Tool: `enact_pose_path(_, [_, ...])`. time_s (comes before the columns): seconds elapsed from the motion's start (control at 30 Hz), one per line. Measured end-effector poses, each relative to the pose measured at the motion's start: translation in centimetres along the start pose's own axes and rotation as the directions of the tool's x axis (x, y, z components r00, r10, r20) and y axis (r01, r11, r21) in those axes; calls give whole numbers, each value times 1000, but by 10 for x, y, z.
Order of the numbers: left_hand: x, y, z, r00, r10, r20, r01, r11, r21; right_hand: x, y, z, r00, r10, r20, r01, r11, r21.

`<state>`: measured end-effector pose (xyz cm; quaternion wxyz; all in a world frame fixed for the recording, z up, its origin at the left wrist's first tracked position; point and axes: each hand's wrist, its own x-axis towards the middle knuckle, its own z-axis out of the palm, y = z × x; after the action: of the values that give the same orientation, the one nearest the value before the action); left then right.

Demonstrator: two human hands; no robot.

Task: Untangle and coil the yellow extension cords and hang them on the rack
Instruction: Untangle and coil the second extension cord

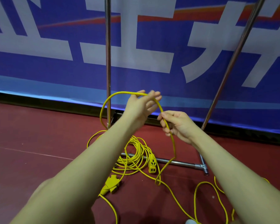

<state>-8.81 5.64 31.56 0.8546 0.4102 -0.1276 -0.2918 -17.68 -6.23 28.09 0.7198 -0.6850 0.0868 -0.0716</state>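
Note:
A yellow extension cord (103, 109) arcs in a loop over my raised left hand (142, 104), whose fingers are spread and straight, the cord lying across them. My right hand (174, 123) pinches the same cord just to the right, and the cord drops from it to the floor. A tangled pile of yellow cord (134, 156) lies on the red floor below, with a yellow socket block (152, 164) and a yellow three-way plug head (111, 183). More cord (200, 191) trails to the lower right. The rack's chrome posts (108, 62) rise behind.
The rack's base bar (184, 163) lies on the floor behind the pile, with a slanted chrome post (229, 65) on the right. A blue banner with large white characters (55, 46) covers the wall. The red floor (31, 135) stretches to the left.

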Motion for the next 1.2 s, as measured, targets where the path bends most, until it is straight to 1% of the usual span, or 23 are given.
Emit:
enact_pose_path(0.1, [-6, -8, 1, 995, 97, -30, -95, 993, 63, -1, -3, 0, 1000, -24, 20, 25, 999, -45])
enact_pose_path(0.27, [-1, -2, -13, 993, 61, -103, -52, 995, 87, -6, -7, -2, 997, -9, 76, 12, 999, -42])
enact_pose_path(0.33, [3, 4, -20, 984, 76, -160, -66, 996, 64, -9, -8, -8, 995, 28, 95, -21, 997, -75])
enact_pose_path(0.43, [10, 13, -34, 970, 73, -231, -85, 996, -40, -12, -10, -16, 994, 43, 98, -33, 995, -96])
enact_pose_path(0.5, [9, 13, -34, 974, 78, -214, -101, 990, -99, -11, -10, -16, 997, 20, 73, -12, 994, -105])
enact_pose_path(0.57, [6, 10, -28, 987, 52, -154, -71, 990, -119, -10, -8, -14, 999, 16, 45, -10, 993, -118])
enact_pose_path(0.63, [0, 0, -20, 998, -14, -67, 8, 996, -89, -9, -6, -10, 999, 15, 38, -10, 990, -143])
enact_pose_path(0.7, [-7, -9, -12, 999, -35, -41, 35, 999, -14, -8, -6, -5, 998, 11, 57, -2, 988, -157])
enact_pose_path(0.73, [-9, -12, -9, 998, -20, -55, 21, 1000, 18, -8, -7, -2, 998, 9, 69, 2, 988, -157])
enact_pose_path(0.8, [-9, -10, -8, 995, 36, -92, -34, 999, 28, -9, -8, 0, 996, 22, 86, -9, 989, -149])
enact_pose_path(0.9, [-1, 4, -17, 980, 122, -160, -131, 990, -49, -12, -7, -7, 994, 64, 84, -47, 982, -183])
enact_pose_path(1.0, [5, 11, -32, 952, 142, -271, -183, 974, -136, -13, 0, -16, 996, 80, 27, -73, 976, -207])
enact_pose_path(1.07, [6, 11, -36, 940, 131, -315, -195, 964, -182, -13, 1, -18, 997, 83, 5, -80, 977, -199])
enact_pose_path(1.13, [5, 7, -33, 953, 87, -289, -147, 970, -195, -12, 0, -16, 997, 81, -19, -83, 975, -205])
enact_pose_path(1.2, [0, -1, -21, 980, -4, -200, -25, 989, -145, -11, -1, -11, 997, 57, -53, -67, 977, -201])
